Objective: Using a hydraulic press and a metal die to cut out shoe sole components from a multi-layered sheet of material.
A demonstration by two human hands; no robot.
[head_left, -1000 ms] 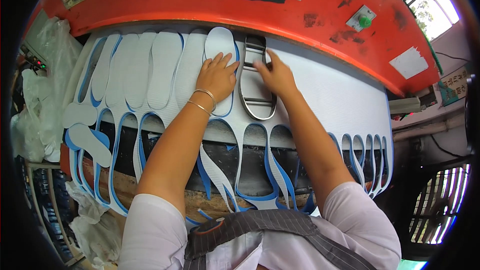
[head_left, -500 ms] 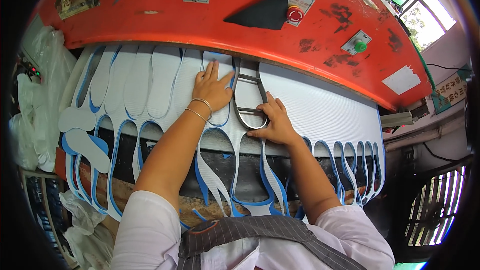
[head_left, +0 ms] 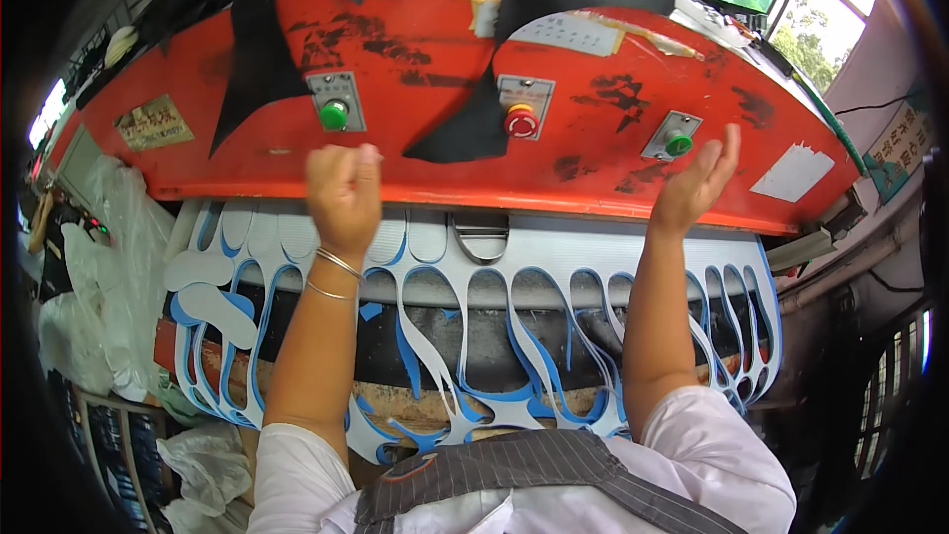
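Note:
My left hand [head_left: 343, 193], with two thin bracelets at the wrist, is raised in a fist just below a green push button [head_left: 334, 116]. It holds nothing that I can see. My right hand [head_left: 695, 183] is up near another green button [head_left: 678, 143], fingers stretched out and empty. Both buttons sit on the front of a red press [head_left: 425, 153]. Under its edge lies a white ribbed foam sheet [head_left: 593, 245] with blue beneath. A metal sole-shaped cutting die [head_left: 482, 259] rests on the sheet, its far part hidden under the press.
Between the green buttons is a red stop button [head_left: 521, 122]. Black material [head_left: 460, 129] hangs over the press front. Cut sole pieces [head_left: 215, 314] lie at the sheet's left. Cut-out strips of sheet droop over the near edge. Clear plastic bags [head_left: 94, 307] hang at left.
Both hands have left the sheet and the die and risen to the press front, the left one closing into a fist. The view has tilted up; the die now sits partly under the press.

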